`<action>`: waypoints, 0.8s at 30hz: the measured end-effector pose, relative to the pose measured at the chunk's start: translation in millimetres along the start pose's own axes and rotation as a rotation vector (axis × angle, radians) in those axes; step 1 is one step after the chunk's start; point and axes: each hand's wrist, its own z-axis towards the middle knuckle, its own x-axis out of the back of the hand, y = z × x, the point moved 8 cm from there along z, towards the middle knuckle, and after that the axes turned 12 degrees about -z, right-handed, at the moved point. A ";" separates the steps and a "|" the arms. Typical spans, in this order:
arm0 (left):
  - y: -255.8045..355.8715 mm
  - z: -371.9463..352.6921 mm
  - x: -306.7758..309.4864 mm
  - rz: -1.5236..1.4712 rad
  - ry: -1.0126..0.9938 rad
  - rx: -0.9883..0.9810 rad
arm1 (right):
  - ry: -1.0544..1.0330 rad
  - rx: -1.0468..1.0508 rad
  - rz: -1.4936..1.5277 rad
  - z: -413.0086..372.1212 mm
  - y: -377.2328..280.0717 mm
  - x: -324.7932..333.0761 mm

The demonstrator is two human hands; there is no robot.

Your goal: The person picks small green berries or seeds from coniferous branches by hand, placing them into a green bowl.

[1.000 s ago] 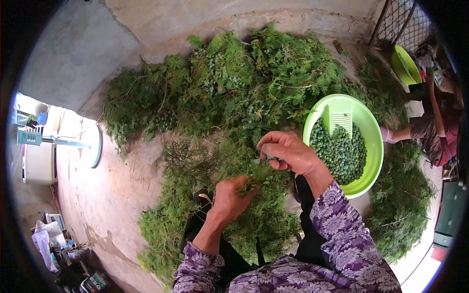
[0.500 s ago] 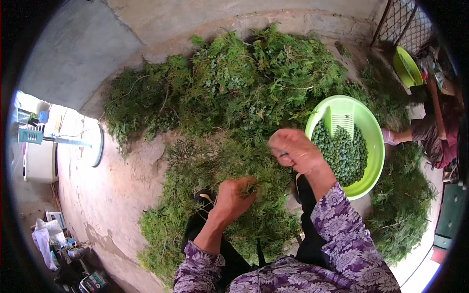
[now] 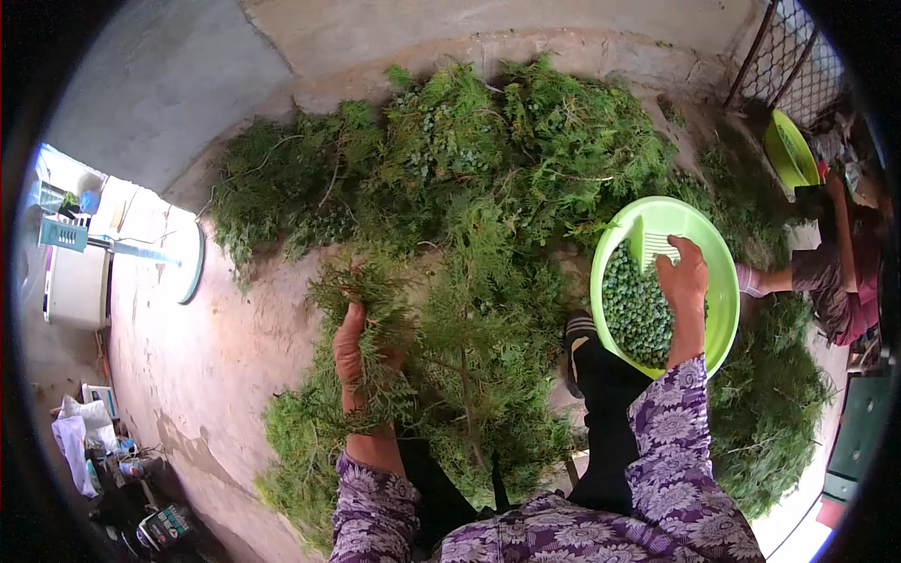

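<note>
Head camera, entry: left hand [image 3: 349,352] among leafy branches [image 3: 469,338], right hand [image 3: 687,272] over green basin [image 3: 725,319]

Head view. Feathery leaves are crossing the left hand and masking most of its fingers; how far it is opening, and whether it is gripping a stem, I cannot tell. The right hand is covering some of the small green fruits [image 3: 631,305]; its thumb and forefinger are standing apart, the other fingers are blending together, and it is holding nothing that I can make out. At the right margin the dark lens border is cutting off another person, whose leg [image 3: 774,281] is showing, and partly shading a second basin [image 3: 790,150].

Edges and room: the first basin's rim is encircling the right hand, with a ribbed panel [image 3: 663,247] just beside its fingers. A sandal [image 3: 578,330] is sitting between branches and basin. Bare floor [image 3: 253,347] is lying open to the left of the left hand; a heap of greenery [image 3: 526,141] is filling the ground ahead, toward the wall [image 3: 507,28].

Positions: the branches are lying around the left hand and reaching toward the basin; the fruits are resting inside it, below the right hand, contact being unclear
</note>
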 end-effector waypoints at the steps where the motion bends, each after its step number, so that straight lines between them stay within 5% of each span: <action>1: 0.1 4.7 4.2 -0.064 -0.087 0.040 | 0.023 -0.025 0.006 1.0 5.2 -1.1; 5: -2.8 15.1 11.9 -0.229 -0.319 0.086 | -0.072 0.073 0.038 1.4 -16.0 -7.6; 7: 1.3 17.5 28.0 -0.215 -0.088 -0.042 | -0.087 0.043 0.169 0.6 -25.0 0.2; 11: -2.9 48.9 48.7 -0.305 -0.273 0.006 | -0.040 0.002 0.352 1.4 -30.0 6.0; 13: -3.7 42.4 51.5 -0.337 -0.025 0.046 | -0.077 -0.014 0.356 0.6 -30.7 3.0; 17: -2.1 45.7 80.8 -0.185 0.016 -0.018 | -0.098 0.058 0.428 -1.7 -45.6 -0.9; 24: 7.2 1.7 40.7 -0.191 -0.577 -0.051 | -0.103 0.207 0.517 -11.3 -69.3 11.8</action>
